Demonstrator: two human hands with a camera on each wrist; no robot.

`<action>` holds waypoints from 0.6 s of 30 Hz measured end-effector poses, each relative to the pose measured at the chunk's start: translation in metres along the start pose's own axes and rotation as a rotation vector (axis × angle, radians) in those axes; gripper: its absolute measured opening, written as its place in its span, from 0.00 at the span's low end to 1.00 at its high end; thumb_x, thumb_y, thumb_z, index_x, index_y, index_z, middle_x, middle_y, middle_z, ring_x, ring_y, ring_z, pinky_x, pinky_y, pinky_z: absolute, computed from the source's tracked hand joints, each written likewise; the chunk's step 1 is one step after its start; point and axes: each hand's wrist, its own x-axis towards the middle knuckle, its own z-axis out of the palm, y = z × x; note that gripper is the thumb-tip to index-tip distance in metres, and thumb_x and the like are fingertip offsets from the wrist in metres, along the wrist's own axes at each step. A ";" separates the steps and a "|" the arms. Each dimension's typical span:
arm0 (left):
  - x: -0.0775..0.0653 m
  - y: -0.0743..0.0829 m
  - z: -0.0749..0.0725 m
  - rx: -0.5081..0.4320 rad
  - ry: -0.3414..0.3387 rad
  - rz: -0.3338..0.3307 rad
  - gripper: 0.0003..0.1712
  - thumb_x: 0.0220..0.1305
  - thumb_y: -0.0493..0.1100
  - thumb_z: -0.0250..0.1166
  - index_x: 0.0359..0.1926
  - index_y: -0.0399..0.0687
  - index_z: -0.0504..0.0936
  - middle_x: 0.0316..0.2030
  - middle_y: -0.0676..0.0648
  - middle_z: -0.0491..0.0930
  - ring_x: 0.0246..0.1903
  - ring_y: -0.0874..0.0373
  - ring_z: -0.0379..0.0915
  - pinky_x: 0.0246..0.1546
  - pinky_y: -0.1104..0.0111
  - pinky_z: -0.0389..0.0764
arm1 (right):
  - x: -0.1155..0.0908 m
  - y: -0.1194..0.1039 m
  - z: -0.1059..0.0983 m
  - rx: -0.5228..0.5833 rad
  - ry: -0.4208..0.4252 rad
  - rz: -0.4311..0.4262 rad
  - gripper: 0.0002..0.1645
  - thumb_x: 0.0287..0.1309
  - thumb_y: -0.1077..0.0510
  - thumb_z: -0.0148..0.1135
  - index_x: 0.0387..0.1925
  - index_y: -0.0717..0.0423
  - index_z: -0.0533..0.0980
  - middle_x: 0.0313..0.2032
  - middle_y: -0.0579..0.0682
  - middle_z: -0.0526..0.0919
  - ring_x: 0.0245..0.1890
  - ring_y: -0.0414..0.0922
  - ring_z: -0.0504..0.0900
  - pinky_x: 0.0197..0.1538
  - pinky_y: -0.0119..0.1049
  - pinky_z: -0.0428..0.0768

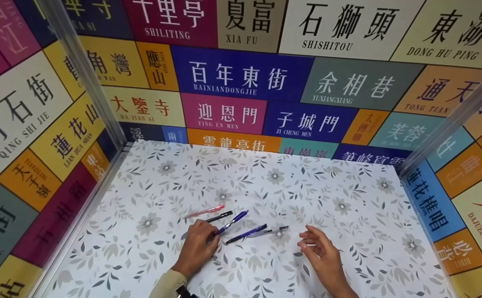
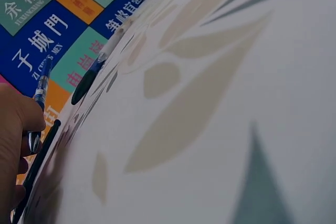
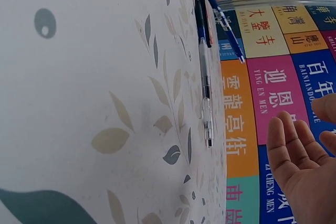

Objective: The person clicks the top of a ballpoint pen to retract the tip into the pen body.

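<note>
My left hand (image 1: 198, 247) pinches a blue pen (image 1: 233, 221) near one end, and the pen points up and away to the right. Close by the left fingers lie a black pen (image 1: 220, 216) and a pink-red pen (image 1: 205, 211). To the right of the left hand rest a dark blue pen (image 1: 247, 234) and a clear-barrelled pen (image 1: 271, 231), side by side and partly overlapping. My right hand (image 1: 323, 257) holds nothing; its fingers are loosely bent, apart from the pens. In the left wrist view the held blue pen (image 2: 41, 90) sticks up past the thumb.
A white table (image 1: 141, 265) with grey flowers and leaves lies under both hands. Upright panels (image 1: 241, 78) covered in coloured place-name signs stand behind it and at both sides. Clear plastic corner strips (image 1: 96, 87) join the panels.
</note>
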 end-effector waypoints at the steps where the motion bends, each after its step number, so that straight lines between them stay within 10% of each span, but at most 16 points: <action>1: 0.000 -0.001 0.000 0.003 -0.004 -0.008 0.13 0.53 0.34 0.82 0.37 0.49 0.88 0.35 0.53 0.83 0.42 0.55 0.75 0.42 0.57 0.73 | 0.000 0.000 0.000 0.001 0.003 0.011 0.31 0.70 0.71 0.70 0.72 0.62 0.76 0.54 0.68 0.84 0.48 0.49 0.90 0.48 0.36 0.89; 18: 0.001 -0.004 -0.001 0.034 -0.048 -0.090 0.09 0.58 0.37 0.81 0.37 0.48 0.89 0.34 0.53 0.83 0.42 0.55 0.76 0.44 0.55 0.75 | 0.000 0.002 0.000 0.003 0.010 -0.004 0.30 0.70 0.72 0.70 0.71 0.61 0.77 0.53 0.65 0.86 0.47 0.47 0.90 0.47 0.37 0.90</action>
